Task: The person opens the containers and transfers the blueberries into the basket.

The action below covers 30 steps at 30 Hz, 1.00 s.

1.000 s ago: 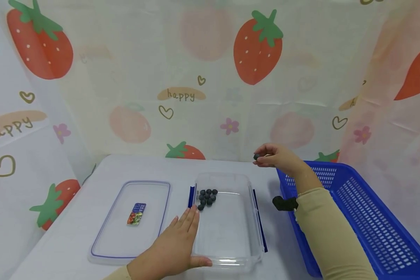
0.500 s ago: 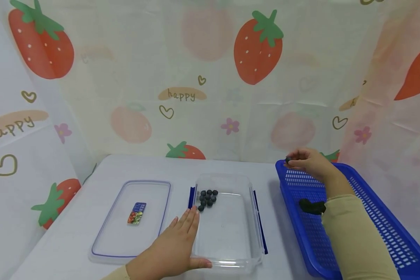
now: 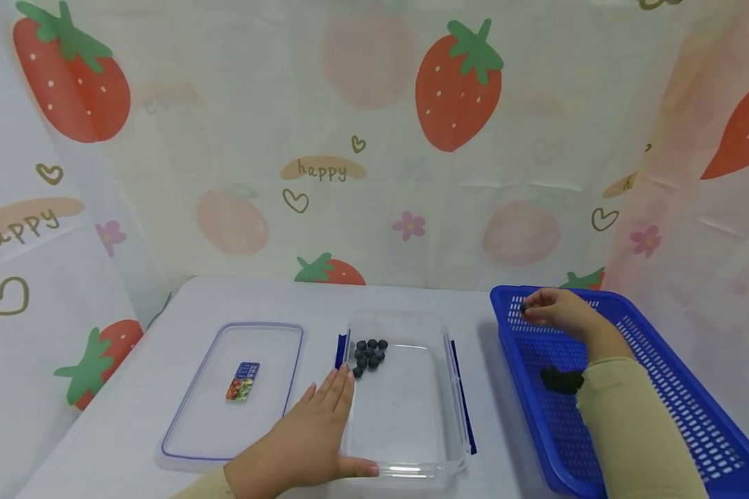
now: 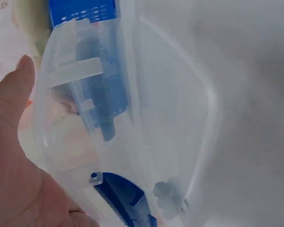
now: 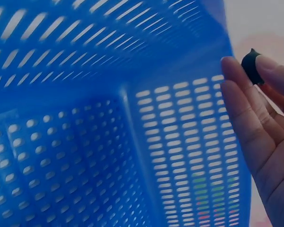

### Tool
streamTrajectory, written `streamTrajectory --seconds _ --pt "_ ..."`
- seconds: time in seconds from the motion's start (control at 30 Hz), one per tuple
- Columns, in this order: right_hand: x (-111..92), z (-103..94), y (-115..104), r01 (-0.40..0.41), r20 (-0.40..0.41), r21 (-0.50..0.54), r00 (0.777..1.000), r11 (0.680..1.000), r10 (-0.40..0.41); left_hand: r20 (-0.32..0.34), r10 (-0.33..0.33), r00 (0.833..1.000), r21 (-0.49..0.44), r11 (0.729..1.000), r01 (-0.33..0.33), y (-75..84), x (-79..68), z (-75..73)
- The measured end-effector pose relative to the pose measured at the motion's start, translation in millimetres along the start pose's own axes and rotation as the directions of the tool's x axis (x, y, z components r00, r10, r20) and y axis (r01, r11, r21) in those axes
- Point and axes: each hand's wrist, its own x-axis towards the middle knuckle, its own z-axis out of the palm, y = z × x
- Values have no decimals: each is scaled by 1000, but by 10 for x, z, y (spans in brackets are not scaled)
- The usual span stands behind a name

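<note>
My right hand (image 3: 564,315) is over the far left corner of the blue plastic basket (image 3: 518,388), pinching a blueberry (image 5: 250,67) between thumb and fingertips. In the right wrist view the berry is dark, with a small pointed crown. With fingers straight, my left hand (image 3: 302,433) rests against the left side of a clear plastic container (image 3: 406,468), its thumb at the near rim. Several blueberries (image 3: 369,355) lie grouped in the container's far left part. Through the cloudy wall they show only faintly in the left wrist view.
A clear lid (image 3: 227,433) with a blue seal and a coloured label (image 3: 243,381) lies left of the container. Blue side clips (image 3: 464,395) hang open along the container. A dark object (image 3: 562,380) sits at the right sleeve. A printed curtain (image 3: 374,173) stands behind the table.
My right hand has moved right with the blueberry, from behind the container to over the basket, then lowered slightly. The left hand and the grouped berries have stayed put.
</note>
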Motion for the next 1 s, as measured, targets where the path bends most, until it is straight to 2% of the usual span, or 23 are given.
streamTrajectory --seconds 0.13,0.43,1.0 --pt "9 30 69 -31 2 -54 1000 998 31 -18 -1 1000 5 1000 1 10 -9 37" --pt "3 60 125 -112 -7 -60 994 992 112 -39 8 999 0 1000 -8 11 -10 65" --pt "-2 30 164 -103 36 -6 994 995 103 -40 12 999 -19 1000 -12 3 -4 68"
